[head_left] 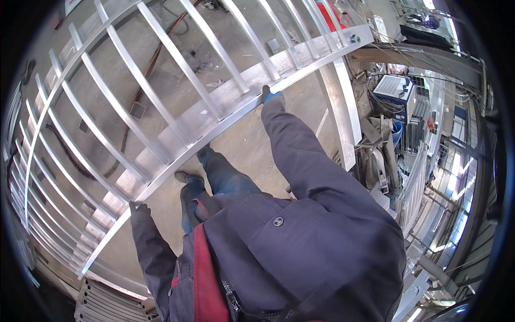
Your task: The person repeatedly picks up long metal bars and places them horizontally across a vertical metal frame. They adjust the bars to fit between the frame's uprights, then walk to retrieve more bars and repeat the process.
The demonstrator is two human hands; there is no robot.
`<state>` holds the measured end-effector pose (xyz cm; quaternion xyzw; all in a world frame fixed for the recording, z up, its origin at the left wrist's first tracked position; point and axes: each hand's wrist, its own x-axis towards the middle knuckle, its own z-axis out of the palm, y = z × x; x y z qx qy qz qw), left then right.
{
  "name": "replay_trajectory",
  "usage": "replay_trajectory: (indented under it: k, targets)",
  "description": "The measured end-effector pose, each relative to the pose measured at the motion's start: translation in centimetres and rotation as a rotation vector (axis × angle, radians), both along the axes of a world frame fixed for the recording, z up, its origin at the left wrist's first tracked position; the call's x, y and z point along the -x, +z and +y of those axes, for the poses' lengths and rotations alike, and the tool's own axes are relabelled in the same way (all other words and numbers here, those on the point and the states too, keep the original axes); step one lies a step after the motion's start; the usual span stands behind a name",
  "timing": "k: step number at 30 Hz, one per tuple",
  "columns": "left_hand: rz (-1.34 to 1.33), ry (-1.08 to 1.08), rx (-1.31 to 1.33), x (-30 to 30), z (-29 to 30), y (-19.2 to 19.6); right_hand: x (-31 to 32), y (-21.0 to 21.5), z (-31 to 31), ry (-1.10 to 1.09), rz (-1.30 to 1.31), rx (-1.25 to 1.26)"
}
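A long silver metal railing panel with several parallel bars stretches across in front of me, from the lower left to the upper right. My left hand, in a dark glove, holds its near rail toward the left. Farther right along that same rail, my right hand is closed on the edge; its glove is dark with a blue patch. The fingers of both hands are partly hidden by the rail and sleeves. Both arms are stretched out, well apart.
Beneath the panel's right end runs a metal support beam. A blue and white machine box stands on the right, above scrap metal pieces and a blue bucket. An orange-red cable crosses the concrete floor. Slatted metal lies at lower left.
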<state>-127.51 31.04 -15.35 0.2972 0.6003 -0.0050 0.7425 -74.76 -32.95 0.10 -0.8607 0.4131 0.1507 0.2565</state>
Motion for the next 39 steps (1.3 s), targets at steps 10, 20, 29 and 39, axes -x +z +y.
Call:
replay_trajectory:
  k: [10, 20, 29, 39]
  targets:
    - [0.42, 0.062, -0.042, -4.8, -5.9, 5.9, -1.4, -8.0, -5.1, 0.043, 0.157, 0.06]
    - [0.301, 0.074, -0.049, -7.5, -7.7, 9.5, -0.1, -5.6, -5.2, 0.007, 0.031, -0.224]
    - [0.167, -0.06, 0.229, -5.2, -7.1, 9.0, 7.8, 3.2, 2.8, 0.659, -0.196, -0.157]
    - [0.242, -0.344, 0.183, -9.8, -12.0, 9.0, 14.3, 11.4, 10.0, 1.12, 0.045, -0.33]
